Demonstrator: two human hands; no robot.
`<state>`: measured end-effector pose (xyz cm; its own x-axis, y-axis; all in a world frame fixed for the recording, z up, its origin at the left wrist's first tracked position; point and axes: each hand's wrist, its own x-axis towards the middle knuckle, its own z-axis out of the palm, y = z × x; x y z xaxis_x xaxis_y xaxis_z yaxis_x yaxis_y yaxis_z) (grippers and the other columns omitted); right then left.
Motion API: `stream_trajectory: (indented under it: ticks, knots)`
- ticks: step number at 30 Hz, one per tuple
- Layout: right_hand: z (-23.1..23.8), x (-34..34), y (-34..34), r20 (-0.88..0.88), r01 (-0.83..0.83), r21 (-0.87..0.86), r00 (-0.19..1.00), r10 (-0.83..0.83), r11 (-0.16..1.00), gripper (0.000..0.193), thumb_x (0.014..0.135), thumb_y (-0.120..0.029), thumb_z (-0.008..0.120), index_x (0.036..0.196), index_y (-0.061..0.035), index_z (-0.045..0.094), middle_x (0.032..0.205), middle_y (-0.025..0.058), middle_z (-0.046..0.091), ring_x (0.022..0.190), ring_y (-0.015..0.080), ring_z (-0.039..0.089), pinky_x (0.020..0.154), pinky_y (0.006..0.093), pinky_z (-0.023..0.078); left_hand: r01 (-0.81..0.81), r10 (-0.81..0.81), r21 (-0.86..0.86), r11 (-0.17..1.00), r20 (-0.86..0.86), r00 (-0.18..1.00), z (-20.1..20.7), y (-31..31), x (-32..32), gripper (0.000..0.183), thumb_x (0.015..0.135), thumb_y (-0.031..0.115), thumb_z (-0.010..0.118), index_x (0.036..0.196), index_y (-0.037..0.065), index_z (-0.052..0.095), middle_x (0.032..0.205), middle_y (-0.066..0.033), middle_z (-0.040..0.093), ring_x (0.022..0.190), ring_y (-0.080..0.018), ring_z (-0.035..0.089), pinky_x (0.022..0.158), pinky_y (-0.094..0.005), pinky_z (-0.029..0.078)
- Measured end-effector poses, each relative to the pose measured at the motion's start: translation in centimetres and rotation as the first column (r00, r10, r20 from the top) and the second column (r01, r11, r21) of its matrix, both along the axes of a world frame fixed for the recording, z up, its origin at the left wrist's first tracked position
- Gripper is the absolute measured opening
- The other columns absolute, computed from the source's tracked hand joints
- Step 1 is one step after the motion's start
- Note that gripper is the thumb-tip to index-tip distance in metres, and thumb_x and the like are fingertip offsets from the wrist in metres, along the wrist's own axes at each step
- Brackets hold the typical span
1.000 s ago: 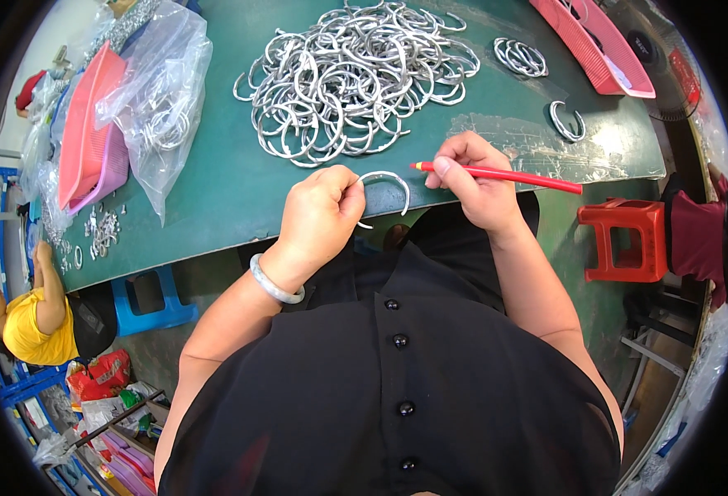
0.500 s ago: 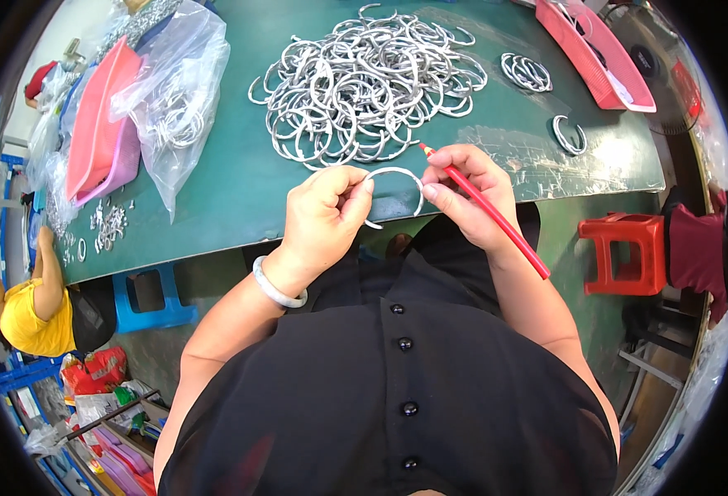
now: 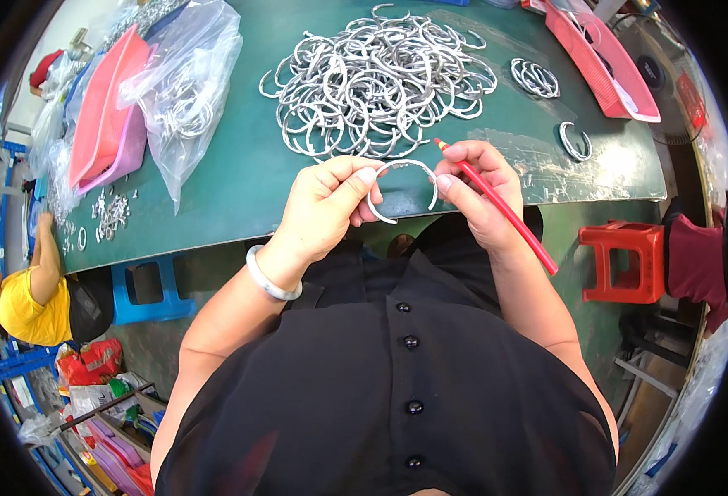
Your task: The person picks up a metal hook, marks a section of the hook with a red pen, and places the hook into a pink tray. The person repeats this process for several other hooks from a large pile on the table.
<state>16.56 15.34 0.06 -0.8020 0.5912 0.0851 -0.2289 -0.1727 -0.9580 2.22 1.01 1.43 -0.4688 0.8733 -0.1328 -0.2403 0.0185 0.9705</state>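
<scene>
Green tabletop spreads ahead of both hands, a bangle pile beyond them. Left hand pinches one open bangle between the hands; right hand grips a red pencil, thumb at the bangle's right side. A light, steady pinch should prevent twisting.

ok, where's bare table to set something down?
Widest: green table between the plastic bag and the pile of bangles, down to the near edge left of the left hand. Smaller: scuffed surface right of the right hand, nearside of the lone bangle. Crowded: middle, under the pile; left end, pink basket and bag.
</scene>
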Motion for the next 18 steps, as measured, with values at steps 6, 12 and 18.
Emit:
stream_trajectory:
  ticks: [6, 12, 18]
  knots:
    - [-0.5, 0.2, -0.1, -0.085, 0.09, 0.291, 0.994, -0.067, 0.952, 0.025, 0.077, 0.006, 0.056, 0.1, 0.0, 0.05, 0.086, 0.0064, 0.059, 0.079, 0.0092, 0.055, 0.072, 0.0229, 0.045, 0.001, 0.012, -0.064, 0.998, 0.201, 0.98, 0.5, 0.3, -0.3, 0.018, 0.087, 0.015, 0.051, 0.093, 0.0, 0.059, 0.066, -0.0002, 0.056, 0.05, -0.0046, 0.047, 0.044, -0.0156, 0.036]
    - [0.1, 0.4, -0.1, -0.035, 0.06, 0.495, 0.998, -0.049, 0.867, 0.032, 0.076, 0.01, 0.054, 0.105, -0.0002, 0.047, 0.097, 0.0106, 0.057, 0.079, 0.0121, 0.054, 0.073, 0.0254, 0.044, 0.011, 0.02, -0.111, 0.994, 0.274, 0.962, 0.5, 0.3, -0.6, 0.017, 0.086, 0.016, 0.053, 0.091, 0.001, 0.059, 0.065, 0.0004, 0.056, 0.049, -0.0041, 0.047, 0.044, -0.0152, 0.035]
    - [0.7, 0.0, 0.1, -0.195, 0.186, 0.686, 0.978, -0.068, 0.704, 0.029, 0.067, 0.009, 0.061, 0.093, -0.0024, 0.057, 0.083, 0.0078, 0.059, 0.07, 0.0158, 0.057, 0.063, 0.0267, 0.045, 0.037, 0.011, -0.131, 0.991, 0.343, 0.939, 0.3, 0.5, -0.7, 0.017, 0.086, 0.014, 0.052, 0.094, 0.001, 0.058, 0.064, -0.0003, 0.056, 0.048, -0.0045, 0.047, 0.042, -0.0154, 0.036]
